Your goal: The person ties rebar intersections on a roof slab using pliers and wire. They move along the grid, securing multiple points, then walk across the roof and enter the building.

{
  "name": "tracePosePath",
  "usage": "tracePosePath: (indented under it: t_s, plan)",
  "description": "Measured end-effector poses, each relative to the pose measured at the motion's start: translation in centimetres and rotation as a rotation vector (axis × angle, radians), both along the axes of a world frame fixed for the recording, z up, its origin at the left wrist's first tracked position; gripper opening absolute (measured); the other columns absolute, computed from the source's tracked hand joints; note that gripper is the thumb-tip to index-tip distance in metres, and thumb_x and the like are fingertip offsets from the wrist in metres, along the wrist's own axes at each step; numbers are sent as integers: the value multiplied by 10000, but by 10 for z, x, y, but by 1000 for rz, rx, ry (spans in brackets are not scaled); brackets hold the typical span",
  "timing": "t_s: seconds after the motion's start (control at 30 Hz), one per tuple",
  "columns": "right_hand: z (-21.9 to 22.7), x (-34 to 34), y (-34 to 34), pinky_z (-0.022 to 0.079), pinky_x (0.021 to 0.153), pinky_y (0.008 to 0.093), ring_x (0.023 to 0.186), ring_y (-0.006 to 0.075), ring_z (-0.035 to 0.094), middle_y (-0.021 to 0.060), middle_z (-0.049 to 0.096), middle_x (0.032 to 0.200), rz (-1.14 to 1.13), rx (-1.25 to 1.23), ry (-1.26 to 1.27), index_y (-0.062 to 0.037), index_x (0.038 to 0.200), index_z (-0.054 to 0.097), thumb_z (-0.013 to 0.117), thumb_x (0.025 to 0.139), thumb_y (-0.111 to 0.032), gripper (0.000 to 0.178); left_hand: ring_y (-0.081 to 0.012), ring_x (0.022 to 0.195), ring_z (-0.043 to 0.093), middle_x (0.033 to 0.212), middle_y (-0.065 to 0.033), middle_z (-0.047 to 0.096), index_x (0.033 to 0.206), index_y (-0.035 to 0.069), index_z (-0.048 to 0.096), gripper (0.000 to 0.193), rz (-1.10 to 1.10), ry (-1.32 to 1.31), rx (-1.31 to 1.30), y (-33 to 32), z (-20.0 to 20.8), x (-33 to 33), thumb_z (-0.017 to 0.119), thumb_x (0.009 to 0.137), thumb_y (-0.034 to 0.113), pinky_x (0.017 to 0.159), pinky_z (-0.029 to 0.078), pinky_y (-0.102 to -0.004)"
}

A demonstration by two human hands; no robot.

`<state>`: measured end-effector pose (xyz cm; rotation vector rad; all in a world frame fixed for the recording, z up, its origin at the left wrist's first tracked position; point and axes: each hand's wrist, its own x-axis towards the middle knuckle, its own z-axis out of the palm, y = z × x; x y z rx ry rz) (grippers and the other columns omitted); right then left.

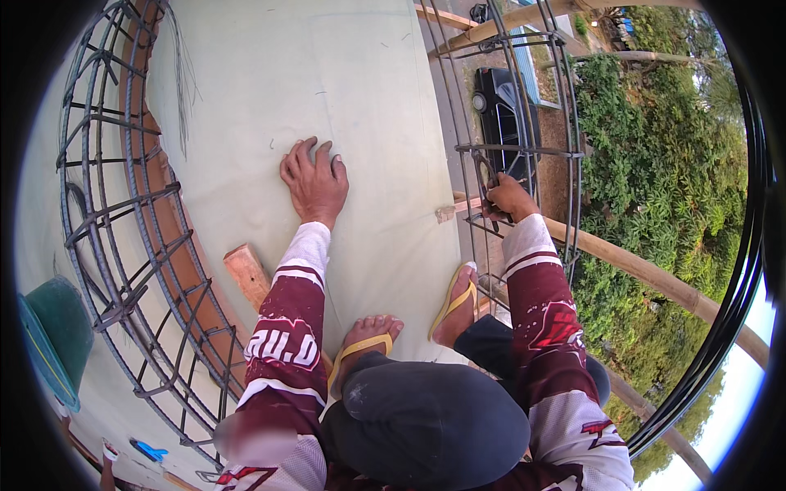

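Note:
My left hand (315,182) rests on a pale green sheet (377,98), fingers apart and slightly curled, holding nothing I can see. Out at the sheet's right edge, my right hand (509,200) is closed beside the bars of a rebar cage (524,150). Something dark and thin shows at its fingers, but its kind is hidden against the bars. A few short wire bits lie on the sheet around my left hand. Thin loose tie wires (182,90) lie farther left.
Another long rebar cage (135,196) runs along the left, beside a brown board (147,155). A wood block (247,274) lies near my left forearm. Bamboo poles (671,286) cross at right, past the sheet's drop-off. Below are a dark vehicle (499,114) and greenery (655,164).

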<state>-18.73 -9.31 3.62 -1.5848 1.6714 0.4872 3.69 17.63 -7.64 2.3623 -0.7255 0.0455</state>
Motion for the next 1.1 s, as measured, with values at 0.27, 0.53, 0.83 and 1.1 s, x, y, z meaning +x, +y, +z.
tracePosePath:
  t_s: [0.27, 0.53, 0.83, 1.1]
  plan:
    - [3, 7, 0, 578, 472, 357, 592, 260, 674, 136, 625, 809, 55, -20, 61, -36, 1067, 489, 454, 876, 36, 207, -284, 1290, 430, 1275, -79, 548, 1100, 114, 662, 285, 7, -12, 5, 0, 0, 0, 670, 831, 208, 1098, 276, -512]
    - [5, 14, 5, 538, 441, 335, 568, 239, 671, 126, 644, 758, 135, -80, 76, 10, 1063, 545, 451, 890, -12, 198, -283, 1294, 429, 1275, -79, 548, 1092, 112, 666, 277, 9, -9, 4, 1, 0, 1, 670, 831, 206, 1098, 276, -515]
    - [-14, -5, -14, 366, 377, 247, 478, 100, 539, 9, 595, 639, -333, 286, -257, -29, 953, 581, 676, 930, -211, 207, -289, 1304, 420, 1286, -81, 540, 1101, 113, 665, 272, 8, 2, 17, -2, 0, 2, 656, 850, 217, 1114, 263, -528]
    - [-13, 7, 26, 566, 644, 385, 731, 277, 707, 174, 704, 926, 369, -492, 276, 7, 973, 666, 687, 885, -260, 282, -294, 1306, 416, 1289, -83, 541, 1112, 109, 661, 273, -11, 21, 25, 1, 1, -1, 649, 861, 217, 1113, 262, -529]
